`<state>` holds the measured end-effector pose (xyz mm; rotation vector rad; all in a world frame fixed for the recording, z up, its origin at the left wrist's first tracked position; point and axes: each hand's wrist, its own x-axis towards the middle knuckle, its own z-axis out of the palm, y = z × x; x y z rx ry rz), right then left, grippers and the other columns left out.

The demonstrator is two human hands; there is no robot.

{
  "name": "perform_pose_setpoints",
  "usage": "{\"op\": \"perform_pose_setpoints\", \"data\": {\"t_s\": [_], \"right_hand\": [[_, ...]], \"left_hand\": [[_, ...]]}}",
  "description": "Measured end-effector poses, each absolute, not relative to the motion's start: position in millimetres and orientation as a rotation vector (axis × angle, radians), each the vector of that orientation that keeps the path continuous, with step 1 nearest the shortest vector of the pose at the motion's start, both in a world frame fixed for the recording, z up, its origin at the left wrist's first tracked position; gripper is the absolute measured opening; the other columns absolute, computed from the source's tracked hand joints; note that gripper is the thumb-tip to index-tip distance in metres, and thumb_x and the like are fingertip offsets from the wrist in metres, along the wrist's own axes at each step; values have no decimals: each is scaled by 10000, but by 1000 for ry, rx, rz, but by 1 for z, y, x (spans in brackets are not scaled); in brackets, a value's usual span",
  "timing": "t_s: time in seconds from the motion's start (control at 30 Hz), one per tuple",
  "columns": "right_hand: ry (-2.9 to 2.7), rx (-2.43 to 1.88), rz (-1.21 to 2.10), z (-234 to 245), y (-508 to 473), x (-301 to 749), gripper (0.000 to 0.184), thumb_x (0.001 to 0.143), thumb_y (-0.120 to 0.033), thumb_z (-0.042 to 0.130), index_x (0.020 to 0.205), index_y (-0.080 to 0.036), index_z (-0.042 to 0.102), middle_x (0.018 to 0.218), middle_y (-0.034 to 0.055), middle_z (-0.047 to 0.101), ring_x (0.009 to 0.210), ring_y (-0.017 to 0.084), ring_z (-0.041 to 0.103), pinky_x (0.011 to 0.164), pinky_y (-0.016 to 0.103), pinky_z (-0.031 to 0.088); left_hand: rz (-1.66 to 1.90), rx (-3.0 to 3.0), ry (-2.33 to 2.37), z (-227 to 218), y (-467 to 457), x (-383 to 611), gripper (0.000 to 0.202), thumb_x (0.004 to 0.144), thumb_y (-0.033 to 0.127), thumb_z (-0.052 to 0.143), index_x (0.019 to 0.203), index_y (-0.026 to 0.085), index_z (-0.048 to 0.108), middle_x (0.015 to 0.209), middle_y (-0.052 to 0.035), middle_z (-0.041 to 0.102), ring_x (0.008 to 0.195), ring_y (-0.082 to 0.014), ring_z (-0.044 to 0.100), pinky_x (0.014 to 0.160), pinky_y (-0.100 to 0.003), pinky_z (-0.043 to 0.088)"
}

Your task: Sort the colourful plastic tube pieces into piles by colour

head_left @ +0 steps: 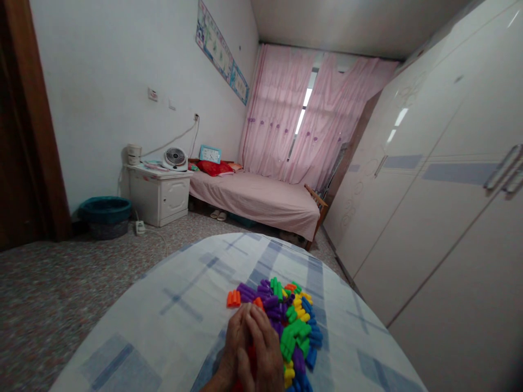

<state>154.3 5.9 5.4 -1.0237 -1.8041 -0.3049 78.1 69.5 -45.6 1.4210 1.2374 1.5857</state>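
Observation:
My left hand [233, 344] and my right hand [265, 348] meet at the fingertips near the table's front edge. Their fingers are curved together around red plastic building blocks [251, 363], which show only in the gap between the hands. Just beyond and to the right lies a heap of tube-like building blocks: purple blocks [267, 300], green blocks [295, 336], yellow blocks [301, 314] and blue blocks [315, 333]. A few orange blocks [233, 299] sit at the heap's left end. How many red pieces are between my hands is hidden.
A round table with a blue-and-white checked cloth [183, 321] bears the blocks. Beyond it stand a bed [261, 196], a white bedside cabinet [159, 198] with a small fan [175, 158], and a teal-lined bin [105, 218]. Tall white wardrobes [408, 218] line the right side.

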Motion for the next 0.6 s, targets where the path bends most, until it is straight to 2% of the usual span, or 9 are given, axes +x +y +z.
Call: {"op": "perform_pose_setpoints", "data": {"t_s": [0.1, 0.2, 0.3, 0.4, 0.6], "right_hand": [[-1804, -1046, -308, 3, 6, 154, 491, 881, -292, 455, 1367, -223, 462, 1344, 102, 532, 1248, 281, 497, 950, 436, 494], [-1801, -1070, -314, 0, 7, 154, 497, 883, -295, 458, 1376, -227, 453, 1356, 99, 521, 1257, 284, 487, 957, 438, 489], [-1798, -1104, -315, -2, 8, 154, 516, 885, -294, 453, 1393, -213, 428, 1380, 105, 497, 1272, 284, 470, 966, 440, 481], [-1783, -1127, -321, -2, 8, 154, 539, 886, -303, 447, 1413, -199, 397, 1383, 115, 493, 1274, 284, 469, 969, 439, 478], [-1776, -1139, -344, 1, 9, 153, 563, 885, -292, 452, 1431, -196, 359, 1379, 119, 498, 1264, 278, 481, 966, 433, 482]], "left_hand": [[1552, 1383, 1215, -43, 73, 78, 304, 855, 432, 438, 831, 202, 636, 848, -83, 702, 835, -180, 650, 760, -295, 557], [1512, 1397, 1177, -37, 74, 77, 295, 852, 440, 460, 786, 209, 632, 785, -61, 693, 774, -167, 642, 737, -285, 555], [1505, 1391, 1121, -30, 69, 76, 373, 845, 516, 459, 764, 195, 631, 751, -64, 685, 747, -173, 634, 724, -290, 554], [1549, 1360, 1126, -25, 59, 76, 476, 837, 602, 419, 805, 183, 642, 820, -90, 696, 817, -194, 638, 751, -299, 551], [1637, 1330, 1286, -24, 51, 76, 551, 820, 652, 399, 905, 175, 662, 958, -121, 698, 952, -228, 642, 823, -315, 544]]}}
